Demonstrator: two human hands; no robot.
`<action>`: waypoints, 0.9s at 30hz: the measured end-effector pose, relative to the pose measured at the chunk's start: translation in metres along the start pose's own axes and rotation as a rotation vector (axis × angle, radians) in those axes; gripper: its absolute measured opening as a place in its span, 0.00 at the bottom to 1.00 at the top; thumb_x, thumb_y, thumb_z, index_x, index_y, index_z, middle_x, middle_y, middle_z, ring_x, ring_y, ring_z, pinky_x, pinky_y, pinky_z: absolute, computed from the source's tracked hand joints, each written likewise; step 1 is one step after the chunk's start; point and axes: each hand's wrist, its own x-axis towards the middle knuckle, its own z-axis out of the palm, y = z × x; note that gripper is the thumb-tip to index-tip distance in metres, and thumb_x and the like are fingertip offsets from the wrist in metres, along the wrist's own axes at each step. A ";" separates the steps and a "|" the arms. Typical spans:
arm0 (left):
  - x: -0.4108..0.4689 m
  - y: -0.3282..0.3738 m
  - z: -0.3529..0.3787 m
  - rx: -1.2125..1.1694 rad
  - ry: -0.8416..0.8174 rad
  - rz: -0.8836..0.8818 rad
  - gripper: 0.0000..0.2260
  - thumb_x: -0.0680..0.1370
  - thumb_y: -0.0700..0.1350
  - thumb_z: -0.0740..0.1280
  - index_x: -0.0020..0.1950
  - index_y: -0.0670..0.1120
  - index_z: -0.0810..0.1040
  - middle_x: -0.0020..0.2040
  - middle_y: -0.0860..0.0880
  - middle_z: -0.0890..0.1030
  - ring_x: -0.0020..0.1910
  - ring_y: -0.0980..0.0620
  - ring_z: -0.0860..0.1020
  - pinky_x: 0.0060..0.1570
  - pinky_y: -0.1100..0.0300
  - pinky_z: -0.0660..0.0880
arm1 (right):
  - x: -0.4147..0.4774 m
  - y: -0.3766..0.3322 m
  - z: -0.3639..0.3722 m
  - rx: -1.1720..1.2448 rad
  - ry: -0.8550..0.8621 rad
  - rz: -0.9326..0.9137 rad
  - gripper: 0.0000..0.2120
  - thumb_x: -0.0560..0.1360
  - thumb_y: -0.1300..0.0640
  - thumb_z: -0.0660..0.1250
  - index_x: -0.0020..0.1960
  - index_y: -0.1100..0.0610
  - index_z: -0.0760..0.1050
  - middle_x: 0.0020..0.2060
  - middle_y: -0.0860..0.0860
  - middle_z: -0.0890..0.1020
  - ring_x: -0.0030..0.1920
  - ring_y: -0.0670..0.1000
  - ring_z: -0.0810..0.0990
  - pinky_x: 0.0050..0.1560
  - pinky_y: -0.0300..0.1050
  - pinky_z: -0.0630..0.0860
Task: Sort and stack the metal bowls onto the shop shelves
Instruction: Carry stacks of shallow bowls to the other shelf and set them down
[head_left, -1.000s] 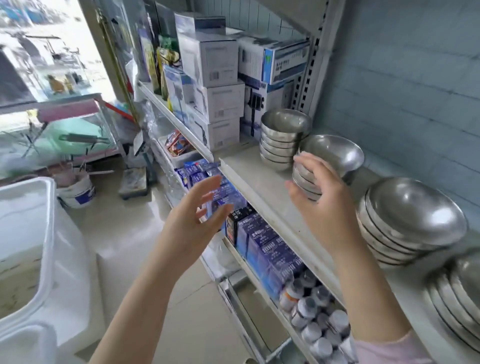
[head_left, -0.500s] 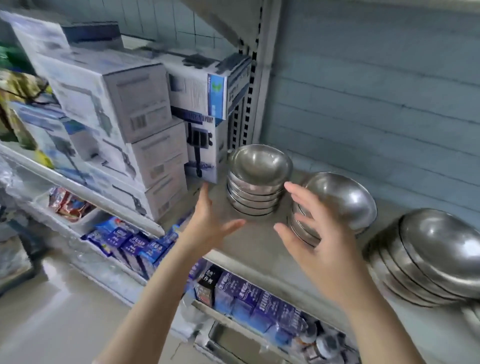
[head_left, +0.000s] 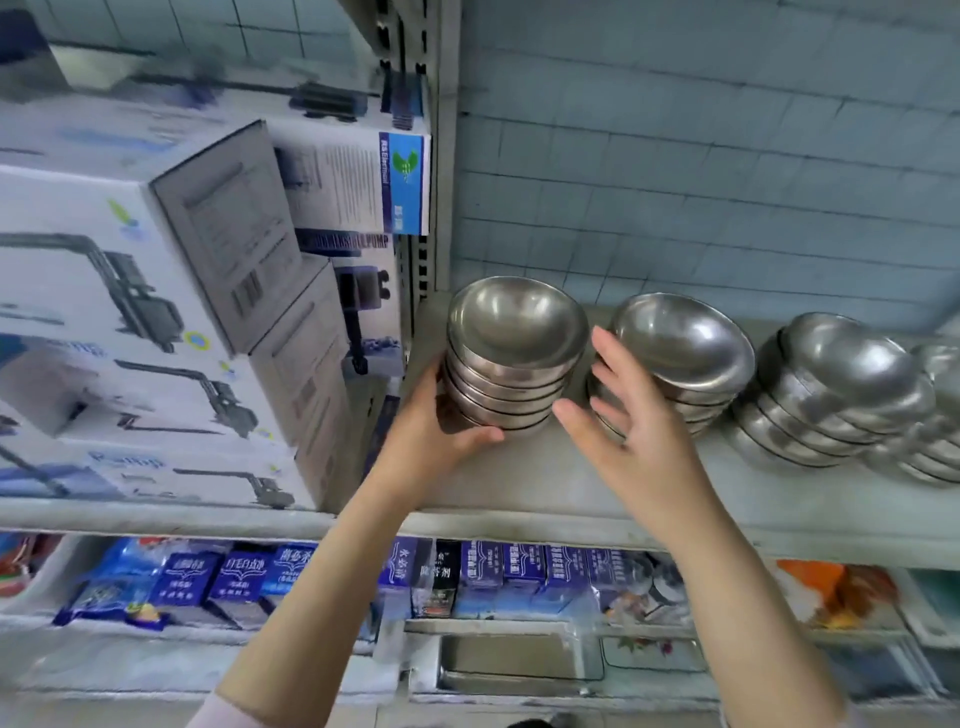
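1. At the bottom of the view, nearest the camera: a lower shelf (head_left: 519, 527) carries a row of blue boxes (head_left: 488, 569). Beneath it lies a flat metal tray (head_left: 514, 660).
2. Upper shelf (head_left: 519, 488): both forearms reach up across its front edge.
3. Left hand (head_left: 436, 431): the fingers curl round the left side of the first bowl stack (head_left: 511, 364), and the thumb lies along its base at the front.
4. Right hand (head_left: 634, 431): the fingers are straight, spread wide and hold nothing. The hand is raised before the gap between the first bowl stack and the second bowl stack (head_left: 685, 353). Whether the fingertips touch the second cannot be told.
5. Bowl stacks: the nested metal bowls stand in a row on the upper shelf. The first is beside the shelf upright (head_left: 441, 156). The third bowl stack (head_left: 841, 389) leans to the right, and a fourth bowl stack (head_left: 937, 410) is cut by the frame edge.
6. White cartons (head_left: 156, 312): piled left of the upright and printed with pump drawings.
7. Tiled wall (head_left: 727, 182): closes the scene behind the bowls.
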 end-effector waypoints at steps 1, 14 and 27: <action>-0.002 -0.002 -0.005 -0.008 -0.014 0.005 0.43 0.63 0.46 0.82 0.72 0.58 0.62 0.65 0.55 0.76 0.63 0.58 0.75 0.64 0.58 0.71 | 0.001 0.001 0.004 0.023 0.001 0.037 0.39 0.69 0.38 0.68 0.76 0.38 0.57 0.76 0.38 0.62 0.72 0.36 0.64 0.70 0.37 0.67; -0.035 -0.001 -0.034 -0.104 -0.135 0.022 0.41 0.65 0.37 0.79 0.68 0.60 0.62 0.55 0.64 0.78 0.53 0.70 0.78 0.51 0.76 0.72 | 0.002 0.004 0.031 0.235 -0.042 0.113 0.33 0.72 0.42 0.70 0.74 0.39 0.63 0.69 0.38 0.75 0.69 0.41 0.73 0.70 0.61 0.70; -0.090 0.063 0.003 -0.011 -0.112 0.132 0.49 0.57 0.61 0.79 0.74 0.65 0.60 0.64 0.63 0.76 0.62 0.62 0.75 0.62 0.54 0.74 | -0.062 -0.024 -0.045 0.254 0.077 0.039 0.46 0.62 0.31 0.75 0.75 0.40 0.63 0.67 0.44 0.78 0.65 0.45 0.77 0.67 0.55 0.75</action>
